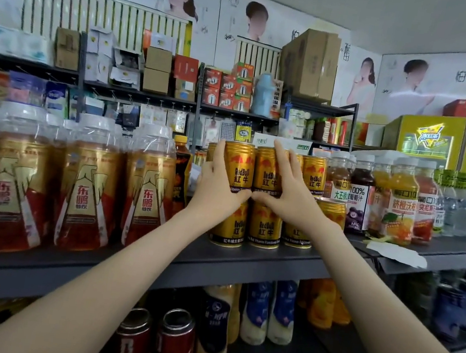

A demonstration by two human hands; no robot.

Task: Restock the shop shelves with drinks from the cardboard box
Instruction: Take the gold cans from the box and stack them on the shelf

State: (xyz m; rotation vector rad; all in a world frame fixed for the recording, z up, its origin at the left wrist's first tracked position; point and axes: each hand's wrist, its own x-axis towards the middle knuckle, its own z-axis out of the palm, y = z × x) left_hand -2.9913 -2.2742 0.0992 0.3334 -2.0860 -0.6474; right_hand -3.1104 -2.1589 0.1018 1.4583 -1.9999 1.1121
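Fingers (216,156) of my left hand (218,184): curled round the left flank of the front upper can (239,166), thumb laid across its base, gripping it. Fingers (280,159) of my right hand (290,196): straight and spread, pressed flat on the neighbouring upper can (263,174), thumb tip touching the left thumb. Both gold cans stand upright atop a lower row of gold cans (265,225) on the dark shelf (259,258). Left of the stack: large gold-and-red bottles (86,185) and one dark bottle with a yellow cap (180,169). Right: juice bottles (402,200), then clear water bottles (460,211). Shelf below: red cans (172,344), mixed bottles (254,311).
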